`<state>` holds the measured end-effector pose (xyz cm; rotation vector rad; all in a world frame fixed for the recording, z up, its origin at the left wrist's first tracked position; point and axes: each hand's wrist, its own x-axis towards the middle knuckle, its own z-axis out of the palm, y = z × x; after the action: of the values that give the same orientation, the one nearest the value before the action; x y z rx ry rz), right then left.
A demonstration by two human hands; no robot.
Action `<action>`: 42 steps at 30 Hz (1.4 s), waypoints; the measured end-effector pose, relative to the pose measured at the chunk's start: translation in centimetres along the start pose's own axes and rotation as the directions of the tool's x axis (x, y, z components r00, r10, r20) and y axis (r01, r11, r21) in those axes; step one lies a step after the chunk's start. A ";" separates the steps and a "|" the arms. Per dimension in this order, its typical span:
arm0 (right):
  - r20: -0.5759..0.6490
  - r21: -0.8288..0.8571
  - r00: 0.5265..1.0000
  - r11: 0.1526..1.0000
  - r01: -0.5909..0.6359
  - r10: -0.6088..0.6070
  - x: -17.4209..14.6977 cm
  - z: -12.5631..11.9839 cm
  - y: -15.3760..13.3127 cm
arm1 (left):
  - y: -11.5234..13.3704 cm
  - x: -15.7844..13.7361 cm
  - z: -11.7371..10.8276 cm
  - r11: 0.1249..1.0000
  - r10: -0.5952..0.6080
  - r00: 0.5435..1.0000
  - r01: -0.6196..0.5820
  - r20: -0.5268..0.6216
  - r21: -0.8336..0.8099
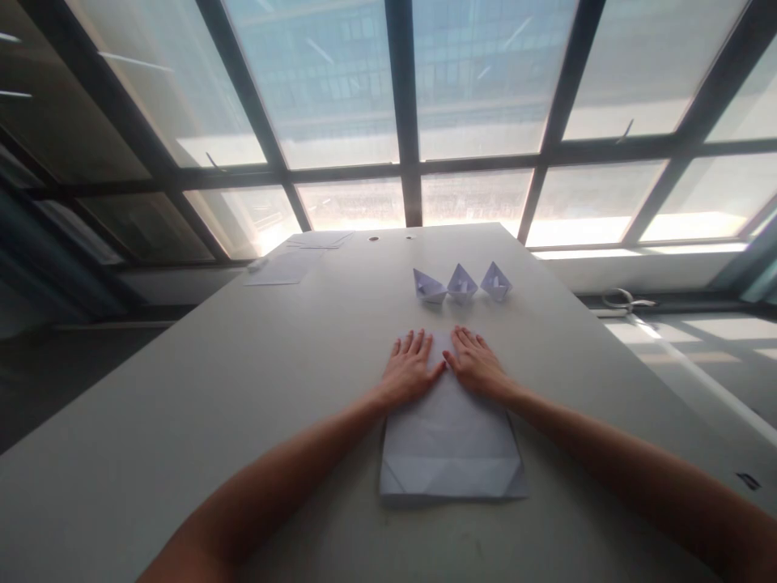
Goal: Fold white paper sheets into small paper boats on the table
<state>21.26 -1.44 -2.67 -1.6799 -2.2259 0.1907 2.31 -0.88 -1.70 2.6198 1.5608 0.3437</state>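
A sheet of white paper [452, 441] lies on the white table, with crease lines near its front edge and slanted creases at both front corners. My left hand [413, 368] presses flat on the far left part of the sheet, fingers stretched out. On the far right part rests my right hand [477, 364], also flat with fingers extended. The two thumbs nearly meet over the paper's middle. Both hands cover much of the sheet's far end. Just beyond them stand three folded paper boats: a left one [429, 288], a middle one [462, 285] and a right one [496, 283].
More white paper sheets [285, 265] lie at the table's far left. Two small round holes pierce the table top [328, 340] near its far edge. Large framed windows rise behind it. A pale cable [619, 300] lies beyond the table's right side.
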 end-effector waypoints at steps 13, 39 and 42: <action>-0.035 -0.059 0.995 0.994 -0.096 0.094 0.6 -0.6 0.5 | -1.3 0.4 -1.2 0.998 -0.045 0.997 0.047 -0.070 0.040; -0.044 0.020 0.998 0.999 -0.048 0.049 0.4 -0.2 -3.2 | -0.7 0.5 -0.8 0.978 0.190 0.976 -0.198 0.102 0.072; -0.020 0.001 0.998 0.998 -0.067 0.067 0.1 -0.3 -2.2 | -1.2 0.7 -0.8 0.981 0.130 0.986 -0.143 0.106 0.128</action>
<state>19.37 -1.97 -1.65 -1.7494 -2.1564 0.1897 1.47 0.26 -1.03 2.8071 1.4258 0.1185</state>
